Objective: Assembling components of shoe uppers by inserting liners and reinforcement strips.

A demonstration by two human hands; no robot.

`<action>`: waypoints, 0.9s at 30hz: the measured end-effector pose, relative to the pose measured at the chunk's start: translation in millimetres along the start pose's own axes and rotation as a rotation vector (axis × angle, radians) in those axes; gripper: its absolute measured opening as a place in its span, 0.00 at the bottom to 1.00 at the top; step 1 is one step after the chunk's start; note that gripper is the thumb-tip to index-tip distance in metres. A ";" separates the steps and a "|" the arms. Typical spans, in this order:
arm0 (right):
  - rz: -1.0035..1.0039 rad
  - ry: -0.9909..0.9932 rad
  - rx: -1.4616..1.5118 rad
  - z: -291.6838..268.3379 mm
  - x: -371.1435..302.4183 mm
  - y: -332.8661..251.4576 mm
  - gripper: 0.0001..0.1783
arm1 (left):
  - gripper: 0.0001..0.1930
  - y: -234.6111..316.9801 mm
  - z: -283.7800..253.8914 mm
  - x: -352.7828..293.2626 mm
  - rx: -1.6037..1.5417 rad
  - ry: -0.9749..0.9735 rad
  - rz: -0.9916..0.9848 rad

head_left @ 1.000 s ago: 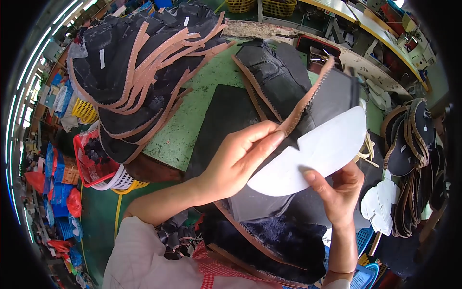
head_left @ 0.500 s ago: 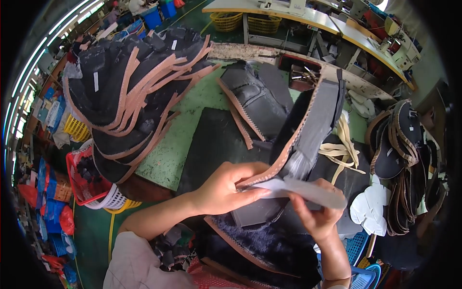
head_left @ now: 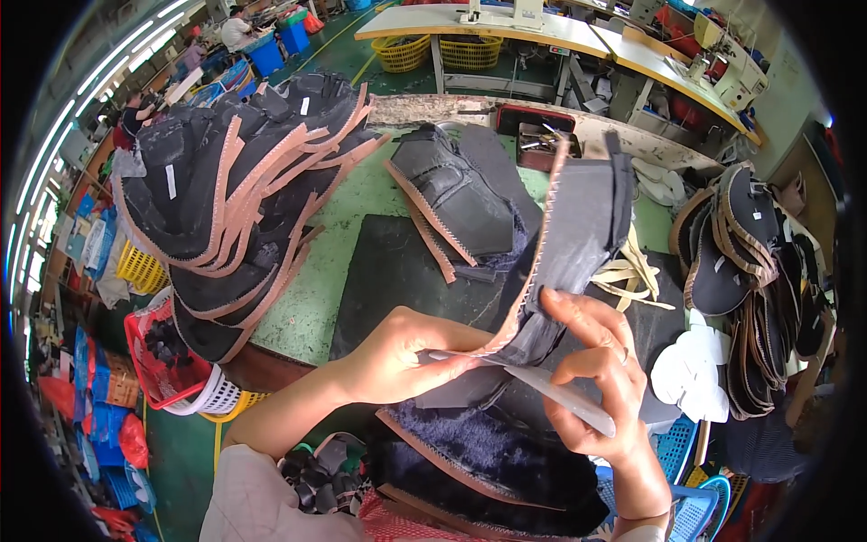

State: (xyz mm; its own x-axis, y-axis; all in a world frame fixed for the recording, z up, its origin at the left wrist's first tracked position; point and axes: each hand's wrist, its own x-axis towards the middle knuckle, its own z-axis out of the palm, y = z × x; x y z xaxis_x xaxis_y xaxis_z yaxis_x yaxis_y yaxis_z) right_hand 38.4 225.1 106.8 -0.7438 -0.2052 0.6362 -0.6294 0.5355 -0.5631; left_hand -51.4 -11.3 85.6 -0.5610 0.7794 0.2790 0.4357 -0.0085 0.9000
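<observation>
My left hand (head_left: 393,359) pinches the lower end of a black boot upper (head_left: 582,212) edged with a tan, stitched strip. The upper stands tilted, its top pointing away from me. A stiff, whitish translucent strip (head_left: 562,397) runs from my left fingertips to my right hand (head_left: 607,366). The right fingers are curled about its free end, and one fingertip presses against the upper just inside the stitched edge. Where the strip meets the upper is partly hidden by the left fingers. Fur-lined black uppers (head_left: 479,452) lie right in front of me.
Stacked black uppers (head_left: 194,190) cover the bench's left side. Another upper (head_left: 461,194) lies beyond a dark mat (head_left: 379,280). Cream strips (head_left: 632,271), white pieces (head_left: 691,370) and hanging uppers (head_left: 736,244) are on the right. A red basket (head_left: 140,348) stands by the left edge.
The right hand has shifted from pinching the whitish strip to spreading along the upper, one finger now against it. The strip's free end has dropped lower. The upper is turned more upright.
</observation>
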 end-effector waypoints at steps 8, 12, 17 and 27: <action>-0.088 0.083 -0.026 4.6 -10.7 4.3 0.18 | 0.16 9.0 0.0 5.5 0.053 -0.035 0.031; -0.071 0.078 -0.079 4.2 -12.1 1.5 0.18 | 0.17 8.5 1.3 6.9 0.025 -0.012 0.015; -0.152 -0.010 -0.072 3.5 -9.2 4.3 0.18 | 0.10 1.2 3.3 6.2 0.071 0.057 0.077; -0.082 -0.074 0.184 -8.9 -14.1 12.0 0.17 | 0.19 -5.9 -3.5 -0.2 0.019 0.038 0.000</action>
State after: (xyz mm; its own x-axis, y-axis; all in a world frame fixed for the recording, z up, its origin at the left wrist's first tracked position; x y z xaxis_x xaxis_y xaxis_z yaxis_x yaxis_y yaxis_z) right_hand 43.4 241.7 95.7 -0.6985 -0.3055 0.6471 -0.7140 0.3574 -0.6020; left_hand -56.4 -13.6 81.4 -0.5873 0.7548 0.2920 0.4490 0.0038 0.8935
